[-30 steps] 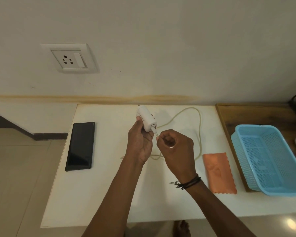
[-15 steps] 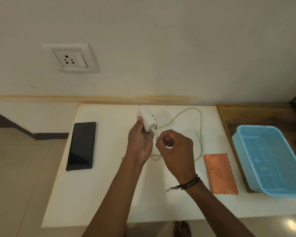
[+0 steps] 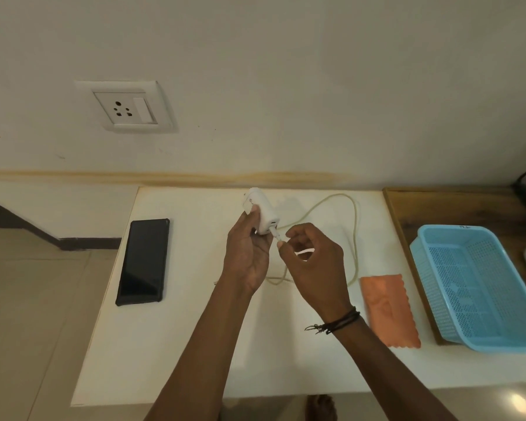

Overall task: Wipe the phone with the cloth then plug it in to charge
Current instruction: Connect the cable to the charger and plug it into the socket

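Observation:
A black phone [image 3: 143,261] lies face up on the left part of the white table [image 3: 170,354]. My left hand [image 3: 246,253] holds a white charger adapter [image 3: 263,215] above the table's middle. My right hand [image 3: 313,262] pinches the plug of the pale cable [image 3: 354,235] at the adapter's port. The cable loops over the table behind my hands. An orange cloth [image 3: 387,309] lies flat on the table to the right of my right wrist.
A white wall socket [image 3: 126,107] with a switch sits on the wall above the phone. A light blue plastic basket [image 3: 480,284] rests on a wooden surface [image 3: 456,208] to the right. Tiled floor shows at the left.
Both hands stay together at the adapter with hardly any movement; the view has shifted slightly.

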